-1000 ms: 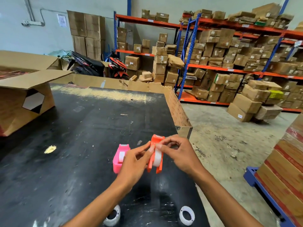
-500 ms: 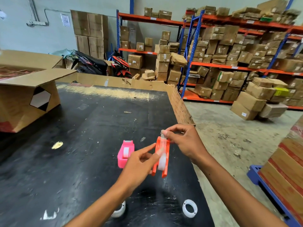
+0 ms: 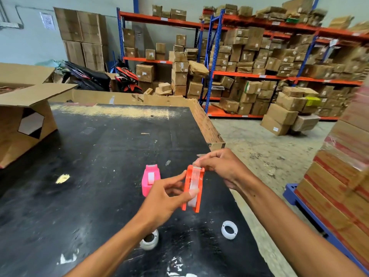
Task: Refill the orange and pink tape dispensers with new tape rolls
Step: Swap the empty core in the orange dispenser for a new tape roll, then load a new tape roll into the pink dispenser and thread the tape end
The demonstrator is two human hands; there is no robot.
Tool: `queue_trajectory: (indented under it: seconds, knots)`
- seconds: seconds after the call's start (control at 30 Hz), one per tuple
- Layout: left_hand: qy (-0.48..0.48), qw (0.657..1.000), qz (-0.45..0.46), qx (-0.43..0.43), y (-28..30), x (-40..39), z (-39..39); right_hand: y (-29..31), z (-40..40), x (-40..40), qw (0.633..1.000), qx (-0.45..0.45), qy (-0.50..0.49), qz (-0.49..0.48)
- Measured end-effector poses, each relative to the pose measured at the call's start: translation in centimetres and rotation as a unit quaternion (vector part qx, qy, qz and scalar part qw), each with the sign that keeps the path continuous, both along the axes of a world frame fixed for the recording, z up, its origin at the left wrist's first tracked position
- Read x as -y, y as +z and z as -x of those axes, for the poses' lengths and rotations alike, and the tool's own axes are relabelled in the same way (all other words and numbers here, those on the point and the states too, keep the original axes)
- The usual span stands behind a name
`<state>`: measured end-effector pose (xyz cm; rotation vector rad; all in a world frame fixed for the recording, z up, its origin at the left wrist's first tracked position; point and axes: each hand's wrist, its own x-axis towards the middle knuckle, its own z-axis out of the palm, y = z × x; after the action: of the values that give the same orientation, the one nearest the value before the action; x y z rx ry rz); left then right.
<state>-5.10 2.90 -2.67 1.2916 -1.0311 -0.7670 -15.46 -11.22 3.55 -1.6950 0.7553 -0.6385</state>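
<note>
Orange tape dispenser [image 3: 193,188]: held upright above the black table [image 3: 99,156], near its right edge, clear roll seated inside. We judge the step to be drawing the tape end over the cutter; we would pull it straight and taut, then press it down on the teeth.

Left hand [image 3: 165,198]: thumb and fingers closed on the dispenser's body, forearm reaching up from below.

Right hand [image 3: 221,166]: fingertips pinched at the top, on the tape end as best we can tell.

Pink tape dispenser [image 3: 150,181]: standing on the table just left, tape showing inside.

Two empty-looking cores [image 3: 229,229] lie nearer us.
</note>
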Motion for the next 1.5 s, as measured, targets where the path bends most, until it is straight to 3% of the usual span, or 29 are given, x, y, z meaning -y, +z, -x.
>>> queue_trajectory:
  seconds: [0.27, 0.53, 0.8, 1.17, 1.37, 1.5]
  knots:
    - [0.054, 0.992, -0.087, -0.079, 0.6, 2.0, -0.1, -1.8, -0.4, 0.9, 0.998, -0.002, -0.057, -0.018]
    - [0.187, 0.968, -0.163, 0.030, -2.3, 8.2, -1.2, -6.7, -1.4, 2.4, 0.997, -0.048, -0.045, -0.038]
    - [0.204, 0.944, -0.210, 0.151, -3.4, 11.1, -1.6, -8.5, -3.3, 4.7, 0.996, -0.054, -0.042, -0.056]
    - [0.199, 0.947, -0.206, 0.146, -3.0, 10.7, -1.8, -9.4, -3.2, 5.7, 0.996, -0.077, -0.002, -0.037]
    - [0.199, 0.949, -0.145, 0.195, -1.3, 8.1, -3.1, -7.6, -3.6, 5.6, 0.990, -0.057, -0.088, 0.099]
    - [0.264, 0.938, -0.095, 0.205, -0.4, 5.0, -5.9, -6.0, -5.8, 3.0, 0.986, -0.015, -0.054, 0.157]
